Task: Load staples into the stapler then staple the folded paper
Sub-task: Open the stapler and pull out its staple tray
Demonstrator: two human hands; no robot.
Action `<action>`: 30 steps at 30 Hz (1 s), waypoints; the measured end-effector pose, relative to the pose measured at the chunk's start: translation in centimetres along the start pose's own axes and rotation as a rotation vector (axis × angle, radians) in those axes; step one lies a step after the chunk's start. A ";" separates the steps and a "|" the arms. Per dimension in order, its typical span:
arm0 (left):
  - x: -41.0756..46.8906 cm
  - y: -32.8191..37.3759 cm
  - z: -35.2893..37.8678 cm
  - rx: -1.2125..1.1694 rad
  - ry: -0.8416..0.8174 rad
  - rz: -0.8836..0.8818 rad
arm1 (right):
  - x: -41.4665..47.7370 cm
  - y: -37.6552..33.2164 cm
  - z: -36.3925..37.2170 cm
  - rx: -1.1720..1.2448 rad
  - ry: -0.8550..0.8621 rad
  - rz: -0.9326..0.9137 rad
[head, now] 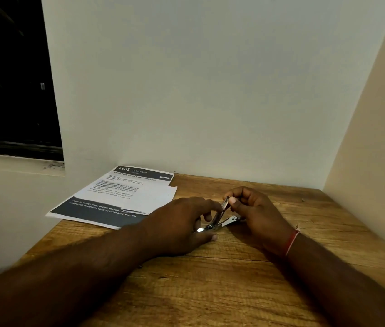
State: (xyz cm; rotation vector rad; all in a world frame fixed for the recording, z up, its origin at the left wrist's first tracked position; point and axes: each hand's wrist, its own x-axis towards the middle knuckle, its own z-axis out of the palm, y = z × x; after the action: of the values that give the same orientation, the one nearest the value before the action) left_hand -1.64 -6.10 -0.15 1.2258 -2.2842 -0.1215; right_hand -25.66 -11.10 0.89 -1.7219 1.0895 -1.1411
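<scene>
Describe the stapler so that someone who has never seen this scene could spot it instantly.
On the brown wooden table, right of the folded printed paper, two hands meet. Between the left hand and right hand sits the small silver metal stapler. It is the only shiny thing, hinged open in a V.

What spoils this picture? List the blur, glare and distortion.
Head view: the wide lens bows the window frame and wall corners. Head view: the near left forearm is smeared. Head view: a bright glint sits on the stapler end by the left hand; the right hand is sharp. Head view: small print on the printed paper is soft.
</scene>
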 end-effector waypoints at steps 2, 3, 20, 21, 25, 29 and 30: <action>-0.1 0.3 -0.1 -0.007 0.019 -0.005 | 0.0 0.0 0.0 -0.014 0.000 0.001; -0.1 0.4 -0.1 -0.010 0.034 -0.003 | 0.0 0.0 0.0 -0.022 0.001 0.002; -0.1 0.5 -0.1 -0.094 0.139 -0.071 | 0.3 -0.1 -0.4 -0.265 0.069 -0.041; -0.1 0.6 -0.2 -0.099 0.138 -0.076 | 0.3 0.0 -0.4 -0.299 0.072 -0.038; -0.2 0.6 -0.4 -0.117 0.127 -0.105 | 0.0 0.4 0.2 -0.325 0.037 -0.014; -0.1 0.4 -0.8 -0.131 0.118 -0.143 | 0.2 0.1 -0.3 -0.457 -0.023 -0.055; -0.1 0.2 -0.9 -0.130 0.116 -0.151 | 0.2 -0.1 -0.5 -0.486 -0.050 -0.057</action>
State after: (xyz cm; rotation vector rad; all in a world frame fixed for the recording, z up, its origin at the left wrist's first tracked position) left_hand -1.33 -5.69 0.60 1.3016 -2.0502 -0.2441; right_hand -26.05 -11.30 1.16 -2.1505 1.3734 -0.9063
